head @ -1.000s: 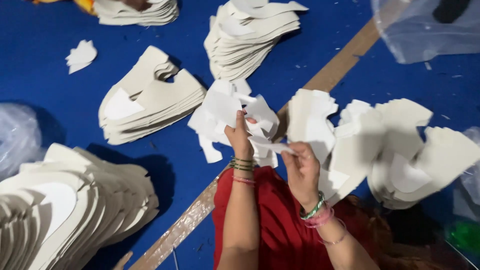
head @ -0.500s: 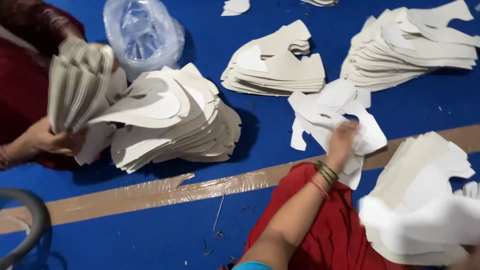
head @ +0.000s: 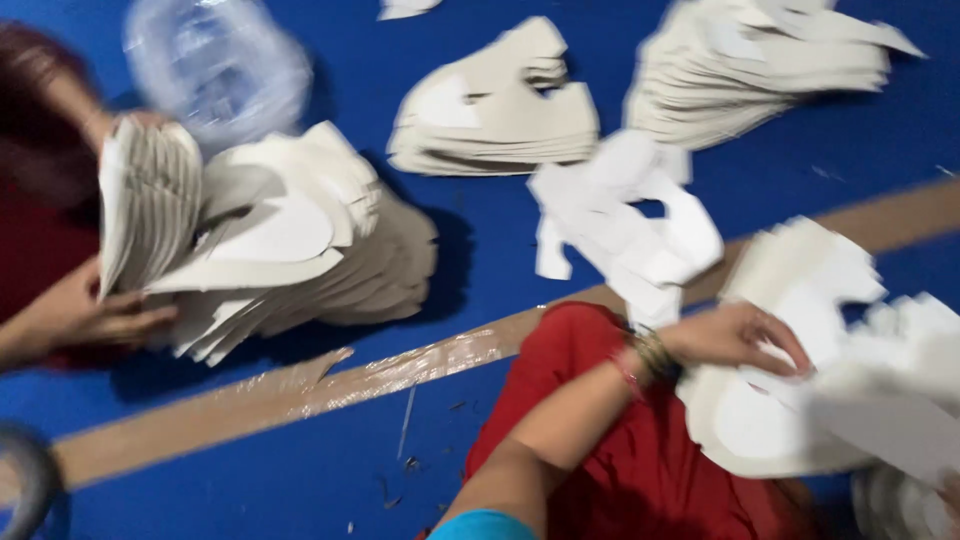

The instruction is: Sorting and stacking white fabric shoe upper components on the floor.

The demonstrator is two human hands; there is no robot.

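Left hand [head: 735, 338]: reaches to the right across the red-clothed lap, fingers curled down onto the top sheet of the near-right cutout pile [head: 790, 400]. It looks like a loose pinch of that sheet's edge, but motion blur stops me from being sure.
Right hand: only a sliver shows at the bottom right corner; whether it is spread or closed I cannot tell.
Thing in hand: pale card cutouts, curved with a notch, stacked flat at the near right, touching the left hand's fingertips.
Key relation: the pile lies directly right of and slightly nearer than the left hand; its long axis runs left to right, tilting toward the far right. The left hand is clearly the nearer of the two that can be judged.
Loose white pieces [head: 630, 225]: just beyond the left wrist, thin and crumpled.
Co-worker's hand [head: 95, 315]: at the far left, gripping an upright fanned bundle [head: 150, 200] beside a large slumped stack [head: 300, 240].
Other stacks: two more at the far side, centre [head: 495, 105] and right [head: 765, 65].
Surface: blue floor covering [head: 250, 480] crossed by a brown tape strip [head: 300, 385].
Room: a crumpled clear plastic bag [head: 215, 65] at the far left; nothing else of the room shows.
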